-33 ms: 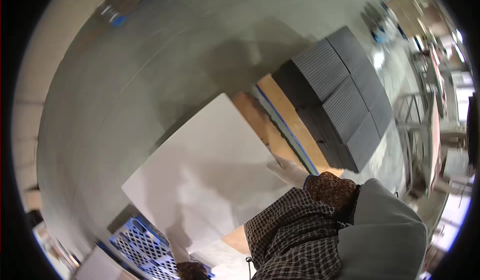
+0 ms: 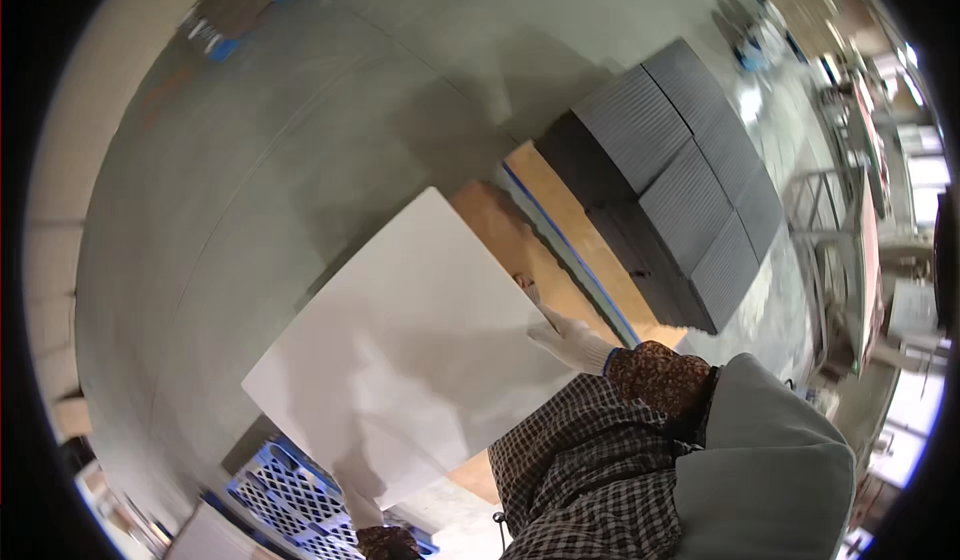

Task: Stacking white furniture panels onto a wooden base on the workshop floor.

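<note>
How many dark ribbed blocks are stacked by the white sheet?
4 tops show: far left, far right, near left, near right. All sit right of the white sheet; more may lie hidden underneath.

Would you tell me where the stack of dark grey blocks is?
In the head view, the dark grey blocks sit upper right, beyond the white panel.

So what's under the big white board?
Under the white board, a brown wooden panel pokes out along its right edge, and a blue plastic crate shows below its lower corner. Whatever lies beneath the board's middle is covered.
</note>
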A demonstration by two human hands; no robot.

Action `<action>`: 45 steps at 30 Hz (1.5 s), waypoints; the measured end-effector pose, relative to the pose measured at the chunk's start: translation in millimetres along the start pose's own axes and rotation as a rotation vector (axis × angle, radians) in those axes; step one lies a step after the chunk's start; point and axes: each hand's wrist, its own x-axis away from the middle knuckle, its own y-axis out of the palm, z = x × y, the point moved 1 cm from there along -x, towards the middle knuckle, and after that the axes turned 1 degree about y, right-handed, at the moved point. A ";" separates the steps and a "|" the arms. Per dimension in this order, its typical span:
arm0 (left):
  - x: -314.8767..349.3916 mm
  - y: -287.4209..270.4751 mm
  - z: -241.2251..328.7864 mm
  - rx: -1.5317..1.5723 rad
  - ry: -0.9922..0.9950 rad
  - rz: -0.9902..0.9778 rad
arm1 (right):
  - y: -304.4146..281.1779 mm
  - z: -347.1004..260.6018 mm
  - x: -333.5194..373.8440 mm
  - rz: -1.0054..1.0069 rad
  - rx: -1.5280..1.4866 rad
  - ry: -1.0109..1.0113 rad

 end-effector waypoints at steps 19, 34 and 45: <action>-8.7 -16.9 -6.6 -0.120 -0.140 -0.037 | 11.2 40.1 -13.6 0.022 -0.060 -0.194; -94.8 196.9 168.5 -1.597 0.772 0.230 | 23.0 57.2 61.4 -0.029 -0.333 0.342; -161.8 500.0 216.2 -1.194 0.037 -0.780 | 64.4 59.9 53.0 -0.104 -0.883 0.280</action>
